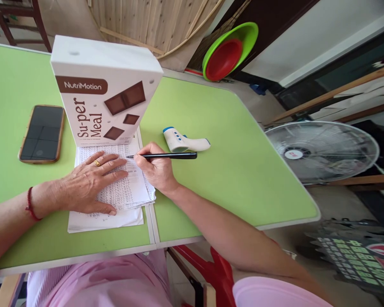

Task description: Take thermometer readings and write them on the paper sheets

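Observation:
My left hand [97, 181] lies flat with spread fingers on a stack of handwritten paper sheets [136, 187]. A ring is on one finger and a red cord circles the wrist. In my right hand [156, 170] a black pen [179, 156] is pinched, its tip pointing left at the writing, close to the left fingertips. Whether the tip touches the paper I cannot tell. Right behind the sheets stands a white NutriMotion box [105, 94] with chocolate squares printed on it; it hides the papers' far edge.
On the green table [230, 179], a phone [42, 133] lies left of the box and a white-and-blue infrared thermometer [184, 140] lies to the right. Beyond the table's right edge is a fan [323, 151]. Green and red basins [225, 59] lean at the back.

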The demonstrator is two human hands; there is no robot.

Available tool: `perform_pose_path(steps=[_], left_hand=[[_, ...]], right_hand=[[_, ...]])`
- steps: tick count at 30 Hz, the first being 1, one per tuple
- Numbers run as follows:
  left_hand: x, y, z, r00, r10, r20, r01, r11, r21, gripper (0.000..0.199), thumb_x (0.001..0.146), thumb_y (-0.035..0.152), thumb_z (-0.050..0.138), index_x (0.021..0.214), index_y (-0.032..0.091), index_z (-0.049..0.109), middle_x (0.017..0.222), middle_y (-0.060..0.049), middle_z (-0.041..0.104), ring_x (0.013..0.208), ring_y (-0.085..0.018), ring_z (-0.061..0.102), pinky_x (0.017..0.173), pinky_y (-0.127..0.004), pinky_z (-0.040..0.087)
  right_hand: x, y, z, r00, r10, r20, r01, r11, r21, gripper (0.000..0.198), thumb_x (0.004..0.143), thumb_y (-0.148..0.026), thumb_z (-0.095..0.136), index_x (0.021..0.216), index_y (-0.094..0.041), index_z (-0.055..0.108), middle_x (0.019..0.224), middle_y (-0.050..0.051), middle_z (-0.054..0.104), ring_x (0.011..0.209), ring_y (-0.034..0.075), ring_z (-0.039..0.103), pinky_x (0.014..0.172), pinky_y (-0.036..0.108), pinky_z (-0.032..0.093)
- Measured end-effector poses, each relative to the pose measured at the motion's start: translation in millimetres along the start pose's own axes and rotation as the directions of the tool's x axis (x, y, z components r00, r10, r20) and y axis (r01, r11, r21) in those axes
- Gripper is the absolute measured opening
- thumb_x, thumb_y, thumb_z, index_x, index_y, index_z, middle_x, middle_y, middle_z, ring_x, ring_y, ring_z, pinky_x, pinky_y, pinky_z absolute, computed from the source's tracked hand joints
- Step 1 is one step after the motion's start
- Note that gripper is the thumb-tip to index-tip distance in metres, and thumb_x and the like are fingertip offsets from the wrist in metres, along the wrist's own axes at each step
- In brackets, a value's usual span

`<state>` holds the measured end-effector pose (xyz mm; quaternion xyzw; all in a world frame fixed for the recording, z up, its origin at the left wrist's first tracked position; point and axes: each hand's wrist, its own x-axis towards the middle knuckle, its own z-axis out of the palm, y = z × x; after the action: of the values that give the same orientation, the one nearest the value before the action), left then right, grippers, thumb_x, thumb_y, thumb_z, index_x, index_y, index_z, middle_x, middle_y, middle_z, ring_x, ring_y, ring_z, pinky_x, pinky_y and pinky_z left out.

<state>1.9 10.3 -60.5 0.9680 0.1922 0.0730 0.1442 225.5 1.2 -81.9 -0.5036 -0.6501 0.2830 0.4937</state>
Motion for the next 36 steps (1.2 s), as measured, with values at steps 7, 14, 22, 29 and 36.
perform_pose_path(steps=[7,14,22,29,36], left_hand=[[-0.6,-0.1,0.1,1.0,-0.001,-0.002,0.001,1.0,0.007,0.079,0.084,0.071,0.057,0.141,0.018,0.046,0.154,-0.016,0.038,0.144,-0.035,0.029,0.119,-0.054,0.019],[1.3,-0.2,-0.6,1.0,0.001,0.014,-0.001,1.0,0.024,0.08,0.084,0.071,0.057,0.14,0.015,0.047,0.154,-0.017,0.037,0.144,-0.036,0.029,0.119,-0.056,0.02],[-0.3,-0.5,0.6,1.0,0.01,0.008,-0.01,1.0,0.024,0.081,0.084,0.071,0.057,0.141,0.014,0.047,0.154,-0.018,0.037,0.143,-0.037,0.03,0.118,-0.057,0.019],[0.5,-0.4,0.4,1.0,0.008,0.011,-0.008,0.999,0.038,0.081,0.084,0.072,0.056,0.14,0.014,0.047,0.154,-0.017,0.037,0.143,-0.036,0.03,0.118,-0.056,0.02],[0.9,-0.4,-0.6,1.0,0.004,0.016,-0.005,0.999,0.035,0.081,0.084,0.072,0.056,0.14,0.015,0.047,0.154,-0.017,0.037,0.143,-0.036,0.029,0.118,-0.056,0.02]], right_hand=[[-0.1,-0.8,0.0,1.0,-0.012,0.006,0.011,0.999,0.036,0.015,0.079,-0.026,0.058,0.069,-0.023,0.048,0.062,-0.005,0.052,0.057,0.012,0.045,0.057,0.027,0.041],[0.2,1.7,-0.2,1.0,-0.029,0.01,0.029,0.998,0.048,0.015,0.079,-0.025,0.059,0.069,-0.023,0.048,0.061,-0.006,0.051,0.055,0.01,0.045,0.055,0.026,0.041],[-0.3,3.6,1.5,0.995,-0.044,-0.088,0.046,0.999,0.017,0.012,0.078,-0.023,0.057,0.069,-0.023,0.051,0.06,-0.005,0.052,0.055,0.01,0.046,0.053,0.025,0.04],[0.1,3.5,1.1,0.998,-0.03,-0.053,0.03,1.0,0.001,0.012,0.078,-0.025,0.057,0.069,-0.023,0.05,0.06,-0.005,0.052,0.055,0.01,0.046,0.054,0.025,0.041],[0.1,4.0,1.0,0.998,-0.042,-0.053,0.043,0.999,0.01,0.013,0.078,-0.024,0.057,0.068,-0.023,0.049,0.059,-0.005,0.052,0.054,0.01,0.046,0.054,0.025,0.041]])
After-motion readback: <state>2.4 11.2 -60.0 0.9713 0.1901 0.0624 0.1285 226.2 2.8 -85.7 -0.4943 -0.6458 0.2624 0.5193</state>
